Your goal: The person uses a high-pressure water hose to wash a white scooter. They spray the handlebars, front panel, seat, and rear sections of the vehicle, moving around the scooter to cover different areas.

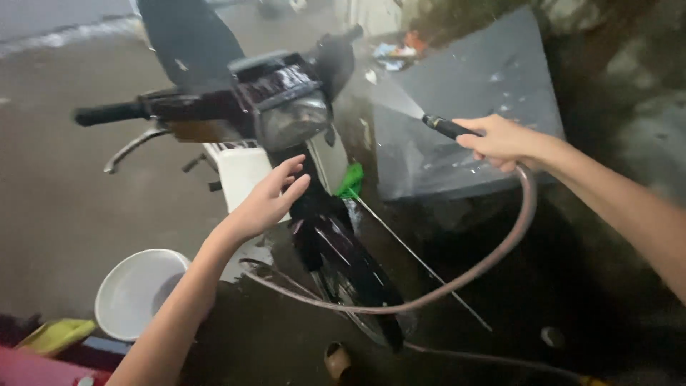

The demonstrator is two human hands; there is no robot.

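A dark motorbike (286, 107) faces me, with its headlight (291, 123), left handlebar grip (111, 113) and black front mudguard (350, 275) in view. My left hand (268, 202) is open, fingers spread, against the bike's front just below the headlight. My right hand (500, 141) grips a black spray nozzle (446, 127) on a pinkish hose (493, 254). A fan of water (396, 100) shoots from the nozzle toward the bike's far side. The hose loops down under my right arm and across in front of the wheel.
A white basin (139, 289) stands on the wet concrete at lower left, beside yellow (57, 334) and red plastic items. A grey slab (471, 107) leans behind the nozzle. A green-headed tool with a thin handle (389, 229) lies beside the wheel. A sandalled foot (337, 359) shows at the bottom.
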